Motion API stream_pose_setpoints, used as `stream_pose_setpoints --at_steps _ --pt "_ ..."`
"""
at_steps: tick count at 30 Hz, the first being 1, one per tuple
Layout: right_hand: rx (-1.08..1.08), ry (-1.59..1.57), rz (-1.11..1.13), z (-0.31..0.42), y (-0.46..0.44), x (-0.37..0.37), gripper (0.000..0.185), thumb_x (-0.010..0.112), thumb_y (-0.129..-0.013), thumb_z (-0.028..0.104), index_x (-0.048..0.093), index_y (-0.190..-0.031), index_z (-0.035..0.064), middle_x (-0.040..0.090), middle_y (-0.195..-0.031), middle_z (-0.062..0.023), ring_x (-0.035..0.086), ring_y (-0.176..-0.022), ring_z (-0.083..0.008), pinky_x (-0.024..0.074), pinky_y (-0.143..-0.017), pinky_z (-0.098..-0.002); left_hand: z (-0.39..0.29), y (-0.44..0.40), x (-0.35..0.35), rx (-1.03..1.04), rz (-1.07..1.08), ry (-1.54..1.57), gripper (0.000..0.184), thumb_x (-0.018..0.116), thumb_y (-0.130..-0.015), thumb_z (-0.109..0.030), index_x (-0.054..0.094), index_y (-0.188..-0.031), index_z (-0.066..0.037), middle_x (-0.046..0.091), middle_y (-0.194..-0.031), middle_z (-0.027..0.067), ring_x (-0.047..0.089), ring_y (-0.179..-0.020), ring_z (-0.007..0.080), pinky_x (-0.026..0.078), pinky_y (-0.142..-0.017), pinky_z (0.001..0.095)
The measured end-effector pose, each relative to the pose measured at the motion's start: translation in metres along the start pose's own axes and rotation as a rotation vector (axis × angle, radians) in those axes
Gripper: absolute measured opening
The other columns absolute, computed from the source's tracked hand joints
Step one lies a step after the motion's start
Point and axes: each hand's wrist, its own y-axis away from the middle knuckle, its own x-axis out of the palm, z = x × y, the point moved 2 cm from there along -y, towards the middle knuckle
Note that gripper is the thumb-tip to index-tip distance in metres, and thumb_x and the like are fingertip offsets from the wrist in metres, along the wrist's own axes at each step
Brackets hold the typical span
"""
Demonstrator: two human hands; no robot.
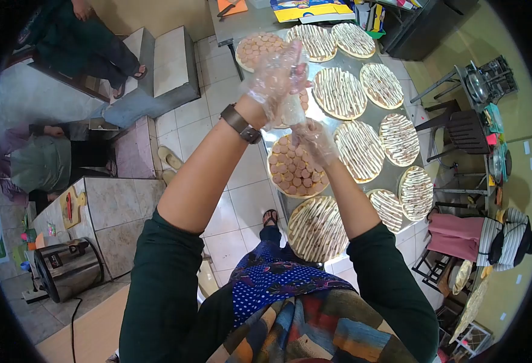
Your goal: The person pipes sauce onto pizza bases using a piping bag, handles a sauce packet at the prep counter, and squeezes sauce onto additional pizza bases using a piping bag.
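Note:
My left hand (275,78), in a clear plastic glove and with a watch on its wrist, is closed around the upper part of a whitish piping bag (292,112). Lower on the bag, the gloved fingers of my right hand (314,139) are wrapped near its narrow end. Both hands are above the metal table (331,186). A pizza topped with round sausage slices (290,160) lies just below my right hand. Another pizza (304,98) is mostly hidden behind the bag and hands. Several pizzas striped with white sauce (358,151) cover the table's right side.
One more sausage-topped pizza (257,47) sits at the table's far left corner. Yellow-blue packaging (311,11) lies at the back. A plastic chair (459,128) and a gas stove (497,77) stand at right. Steps (172,66) and two other people are on the left.

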Motion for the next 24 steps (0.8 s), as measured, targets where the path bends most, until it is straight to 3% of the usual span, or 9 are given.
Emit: stream_pose_setpoints --at_steps 8,10,13,14,16,18,19,22,24 --pt "0.027 -0.009 -0.126 -0.046 -0.052 0.009 0.013 0.060 -0.078 0.018 0.053 -0.074 0.0078 0.049 -0.060 -0.0002 0.046 -0.051 -0.0102 0.0354 -0.045 -0.0237 0.017 -0.020 -0.026 -0.085 0.031 -0.123 0.031 0.049 -0.085 -0.038 0.054 -0.084 -0.007 0.046 -0.068 -0.0016 0.043 -0.059 0.0072 0.038 -0.053 0.0203" --pt "0.056 -0.041 -0.164 -0.054 -0.056 0.011 0.013 0.059 -0.078 0.018 0.052 -0.073 0.0085 0.049 -0.059 -0.0002 0.045 -0.050 -0.0103 0.0352 -0.043 -0.0233 0.019 -0.020 -0.027 -0.107 0.002 -0.127 0.029 0.049 -0.086 -0.037 0.051 -0.081 -0.008 0.043 -0.064 -0.0013 0.039 -0.055 0.0077 0.035 -0.051 0.0203" --pt "-0.092 0.290 -0.227 -0.115 -0.089 -0.024 0.015 0.058 -0.080 0.019 0.050 -0.072 0.0086 0.050 -0.063 -0.0003 0.046 -0.052 -0.0106 0.0375 -0.043 -0.0225 0.030 -0.025 -0.032 -0.126 0.003 -0.163 0.031 0.047 -0.087 -0.036 0.049 -0.075 -0.008 0.044 -0.063 0.0002 0.039 -0.054 0.0083 0.034 -0.051 0.0214" --pt "-0.239 0.624 -0.194 -0.148 -0.112 -0.056 0.012 0.056 -0.080 0.019 0.051 -0.079 0.0076 0.051 -0.068 -0.0009 0.048 -0.056 -0.0108 0.0397 -0.045 -0.0223 0.035 -0.027 -0.033 -0.127 0.032 -0.196 0.035 0.045 -0.087 -0.038 0.050 -0.073 -0.006 0.048 -0.065 0.0014 0.043 -0.058 0.0085 0.037 -0.052 0.0225" --pt "-0.385 0.959 -0.156 -0.143 -0.112 -0.073 0.013 0.054 -0.081 0.018 0.052 -0.085 0.0065 0.053 -0.072 -0.0014 0.050 -0.059 -0.0109 0.0419 -0.048 -0.0222 0.043 -0.029 -0.028 -0.071 0.082 -0.282 0.034 0.045 -0.087 -0.037 0.050 -0.072 -0.007 0.046 -0.063 0.0016 0.042 -0.057 0.0097 0.037 -0.054 0.0231" --pt "-0.386 1.597 -0.049 -0.068 -0.072 -0.049 0.010 0.051 -0.068 0.007 0.058 -0.074 0.0081 0.057 -0.074 -0.0093 0.054 -0.067 -0.0213 0.0435 -0.063 -0.0334 0.039 -0.026 -0.021 0.021 0.135 -0.606 0.039 0.043 -0.088 -0.039 0.048 -0.066 -0.007 0.046 -0.060 0.0021 0.044 -0.059 0.0119 0.038 -0.061 0.0249" --pt "-0.385 1.600 -0.052 -0.052 -0.061 -0.034 0.010 0.051 -0.068 0.007 0.058 -0.074 0.0081 0.057 -0.074 -0.0093 0.054 -0.067 -0.0213 0.0435 -0.063 -0.0334 0.037 -0.024 -0.020 0.023 0.138 -0.605 0.039 0.043 -0.088 -0.039 0.048 -0.066 -0.007 0.046 -0.060 0.0021 0.044 -0.059 0.0119 0.038 -0.061 0.0249" --pt "-0.046 2.093 0.201 -0.079 -0.064 -0.007 0.019 0.052 -0.078 0.017 0.051 -0.094 0.0067 0.055 -0.089 -0.0097 0.052 -0.085 -0.0187 0.0420 -0.079 -0.0307 0.024 -0.011 -0.013 -0.089 0.154 -0.430 0.041 0.040 -0.089 -0.038 0.049 -0.064 -0.006 0.046 -0.059 0.0025 0.045 -0.060 0.0124 0.038 -0.062 0.0244" --pt "-0.492 1.515 -0.290 -0.154 -0.090 -0.029 0.019 0.052 -0.074 0.016 0.052 -0.091 0.0072 0.054 -0.094 -0.0139 0.050 -0.092 -0.0228 0.0383 -0.084 -0.0321 0.022 -0.007 -0.018 -0.115 0.134 -0.434 0.040 0.040 -0.089 -0.037 0.049 -0.065 -0.006 0.047 -0.060 0.0031 0.046 -0.061 0.0131 0.038 -0.062 0.0243"
